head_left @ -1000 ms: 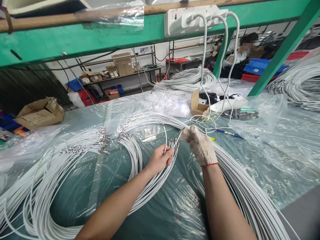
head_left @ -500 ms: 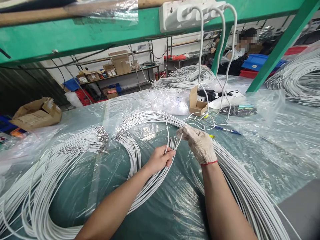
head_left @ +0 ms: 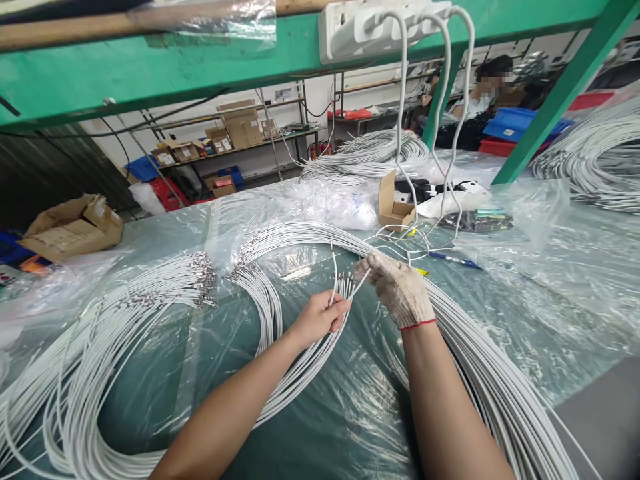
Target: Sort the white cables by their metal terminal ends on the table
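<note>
My left hand (head_left: 320, 316), bare, is closed around a white cable (head_left: 335, 270) whose short end sticks up above the thumb. Behind those fingers, several dark-tipped cable ends (head_left: 347, 283) stand together at the end of a curved white bundle (head_left: 305, 387). My right hand (head_left: 397, 287) wears a cream knitted glove with a red cuff edge. Thumb and fingers pinch a white cable (head_left: 361, 283) that runs down toward my left hand; its end is hidden in the glove. A thick white cable coil (head_left: 480, 353) passes beneath my right forearm.
Another cable bundle (head_left: 165, 287) with metal tips lies left. Beyond my hands are a small cardboard box (head_left: 395, 215), clear plastic bags (head_left: 345, 207) and a blue pen (head_left: 455, 260). White cords (head_left: 404, 100) hang from a power strip (head_left: 373, 33) on the green beam. A person (head_left: 480, 93) sits far back.
My gloved right hand has shifted very slightly to the right, and the pinched cable leans further that way. My left hand keeps nearly the same place and grip.
</note>
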Tool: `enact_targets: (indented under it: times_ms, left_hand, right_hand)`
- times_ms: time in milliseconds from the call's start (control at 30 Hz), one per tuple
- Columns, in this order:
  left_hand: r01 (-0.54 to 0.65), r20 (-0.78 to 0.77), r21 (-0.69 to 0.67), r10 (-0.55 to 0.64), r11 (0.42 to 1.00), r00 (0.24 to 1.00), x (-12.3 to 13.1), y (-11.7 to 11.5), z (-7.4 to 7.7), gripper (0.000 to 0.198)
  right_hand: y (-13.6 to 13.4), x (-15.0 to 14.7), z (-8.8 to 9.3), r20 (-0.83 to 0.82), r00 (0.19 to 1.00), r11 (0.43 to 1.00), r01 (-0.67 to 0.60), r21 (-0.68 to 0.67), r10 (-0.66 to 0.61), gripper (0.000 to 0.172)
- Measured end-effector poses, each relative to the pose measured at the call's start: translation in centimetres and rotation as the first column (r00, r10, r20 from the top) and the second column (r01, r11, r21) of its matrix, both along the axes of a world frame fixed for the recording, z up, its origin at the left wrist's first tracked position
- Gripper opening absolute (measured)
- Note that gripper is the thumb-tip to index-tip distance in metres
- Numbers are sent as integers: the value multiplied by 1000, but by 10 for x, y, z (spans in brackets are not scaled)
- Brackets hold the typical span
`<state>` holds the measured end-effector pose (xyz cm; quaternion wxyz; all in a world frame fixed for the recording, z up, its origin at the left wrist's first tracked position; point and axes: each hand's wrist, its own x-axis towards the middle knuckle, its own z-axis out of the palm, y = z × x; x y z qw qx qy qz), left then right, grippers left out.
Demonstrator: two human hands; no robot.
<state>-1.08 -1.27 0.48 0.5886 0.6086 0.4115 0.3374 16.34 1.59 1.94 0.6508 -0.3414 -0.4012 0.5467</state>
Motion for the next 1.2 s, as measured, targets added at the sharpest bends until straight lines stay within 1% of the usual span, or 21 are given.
enact_targets:
  times_ms: [100,167,267,400,467,567,633,733,833,900,967,1000,1033,1067,1100,1133,1167,1200]
  left_hand:
    - [-34,18,-14,34,999,999,2,0,-3,38]
    - [-44,42,-26,45,999,998,2,0,-4,37]
    - [-59,69,-49,62,997,996,2,-1,-2,38]
    - [-88,93,-69,94,994,991,3,-3,2,42]
    - [-89,102,-78,97,993,990,3,-5,3,47]
    - [-79,111,-76,87,994,990,4,-7,5,53]
    - [-76,119,-54,82,996,990,5,-8,4,53]
    - [-83,124,-10,84,996,989,5,-8,2,49]
    - [-80,116,21,77,997,990,5,-9,-2,47]
    - [-70,102,39,66,997,993,4,-8,-3,48]
    - [-117,78,102,110,988,991,4,-7,-3,49]
    - [-163,62,168,155,972,986,3,-6,-3,49]
    - [-214,46,249,209,945,977,3,-6,-3,48]
    - [-258,32,330,262,908,965,3,-5,-2,46]
    - [-280,15,389,297,878,955,2,-5,-2,44]
    - [-276,-7,414,306,868,952,2,-5,-1,44]
    - [-263,-26,400,298,878,954,2,-5,-1,44]
    - [-242,-45,356,275,903,960,2,-6,-1,44]
  right_hand:
    - [-2,-4,1,-26,999,999,18,-27,-18,29]
    - [-3,-6,2,-10,1000,999,16,-34,-17,31]
    - [-2,-4,3,64,998,999,13,-35,-10,35]
    - [0,-1,2,149,988,997,54,-50,-46,39]
    - [1,0,2,155,986,996,67,-57,-57,40]
    - [-1,-2,5,116,990,996,86,-18,-83,37]
    - [-3,-4,10,63,994,996,84,-10,-83,34]
    - [-7,-6,16,9,998,997,59,-40,-58,32]
    - [-8,-5,16,57,997,996,57,-65,-54,34]
    - [-5,-4,12,119,990,997,75,-37,-70,36]
    - [-1,-2,6,170,981,995,97,3,-96,37]
    - [2,-1,3,193,975,994,109,12,-110,37]
    - [4,0,-1,223,966,992,129,7,-127,36]
    - [6,2,-5,272,950,987,161,-8,-152,36]
    - [7,4,-8,351,917,977,210,-28,-187,36]
    - [8,6,-11,460,858,959,281,-46,-229,36]
    - [9,9,-13,585,766,931,362,-53,-265,36]
    - [9,11,-15,701,653,897,440,-42,-287,36]
